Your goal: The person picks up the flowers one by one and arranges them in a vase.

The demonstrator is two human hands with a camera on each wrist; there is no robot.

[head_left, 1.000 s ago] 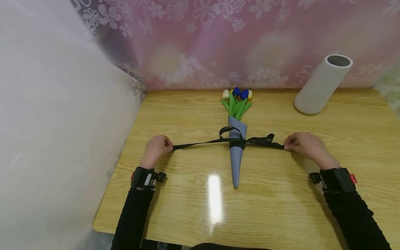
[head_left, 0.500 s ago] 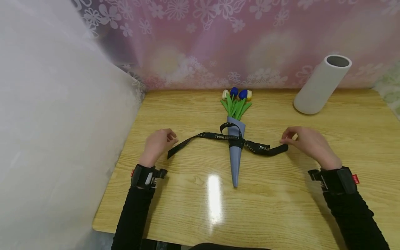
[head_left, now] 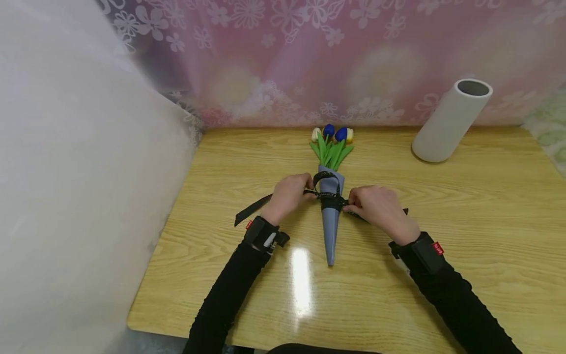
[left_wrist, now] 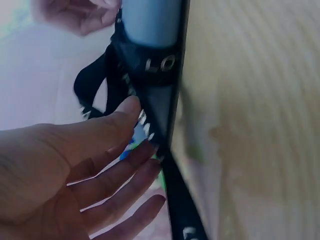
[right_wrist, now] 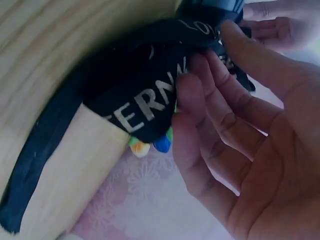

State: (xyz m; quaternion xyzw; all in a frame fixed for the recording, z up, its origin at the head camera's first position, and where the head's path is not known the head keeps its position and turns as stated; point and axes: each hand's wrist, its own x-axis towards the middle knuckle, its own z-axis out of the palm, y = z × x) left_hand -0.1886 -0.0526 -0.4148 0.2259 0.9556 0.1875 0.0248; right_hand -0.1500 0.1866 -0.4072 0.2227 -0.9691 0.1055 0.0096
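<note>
A bouquet of tulips (head_left: 341, 133) in blue, white and yellow lies wrapped in a grey-blue paper cone (head_left: 330, 231). Around the cone's middle goes a black ribbon (head_left: 253, 210) with gold lettering, knotted at the right side, one loop standing up above it. My left hand (head_left: 289, 194) is just left of the cone, thumb and fingertips at the left length of ribbon. At the knot's right, my right hand (head_left: 378, 204) pinches the ribbon; in the right wrist view, the lettered ribbon (right_wrist: 145, 107) runs between thumb and fingers and its tail hangs away.
A white vase (head_left: 451, 120) stands at the back right of the wooden table (head_left: 265, 295). Behind the table hangs a pink flowered curtain (head_left: 283, 64), and a pale sheet (head_left: 79, 172) covers the left side.
Both hands held the ribbon's ends stretched out sideways, then let go of them. They have moved inward to the ribbon close to the knot. The bouquet stays in place.
</note>
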